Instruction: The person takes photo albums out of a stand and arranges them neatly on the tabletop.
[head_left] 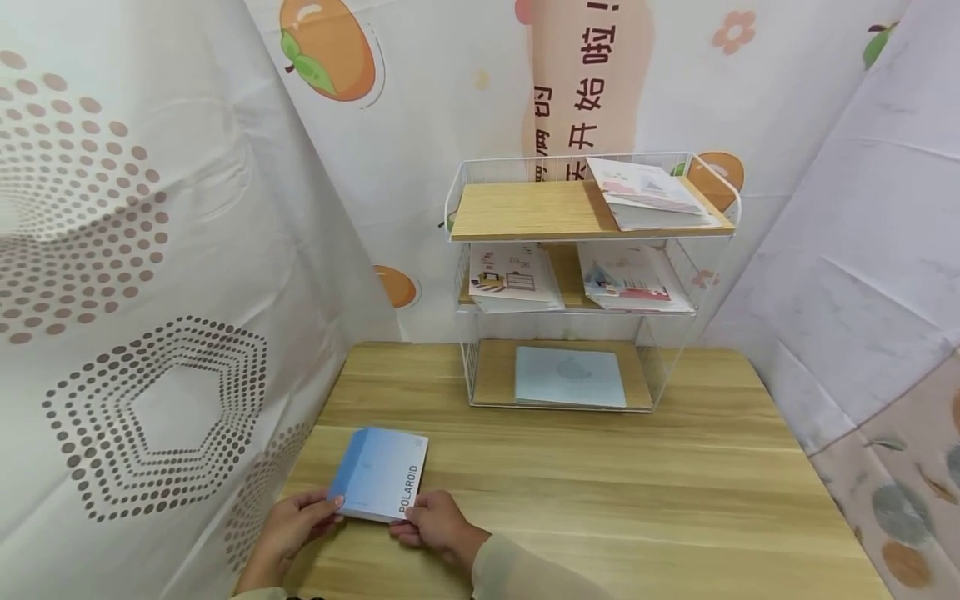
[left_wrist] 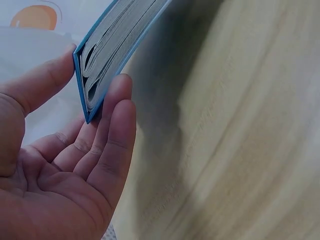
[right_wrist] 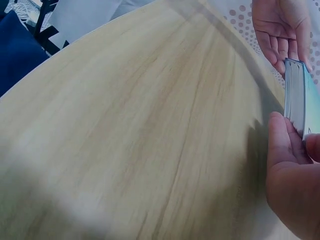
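Observation:
Both hands hold a blue-and-white photo album (head_left: 381, 473) marked POLAROID over the left part of the wooden table. My left hand (head_left: 297, 523) grips its near left corner, thumb on the cover and fingers underneath. At the near right corner my right hand (head_left: 441, 525) pinches it the same way. In the left wrist view the album (left_wrist: 117, 47) shows its blue cover edges and thick pages beside the left hand (left_wrist: 75, 145). The right wrist view has the album (right_wrist: 296, 97) between the right hand (right_wrist: 297, 175) and the left hand (right_wrist: 282, 27).
A three-tier wire shelf (head_left: 592, 235) with wooden boards stands at the table's back. Cards or booklets (head_left: 652, 192) lie on its top, more booklets (head_left: 517, 279) on the middle tier, and a pale blue booklet (head_left: 570, 377) on the bottom. Printed cloth (head_left: 187, 275) hangs around the table (head_left: 637, 483).

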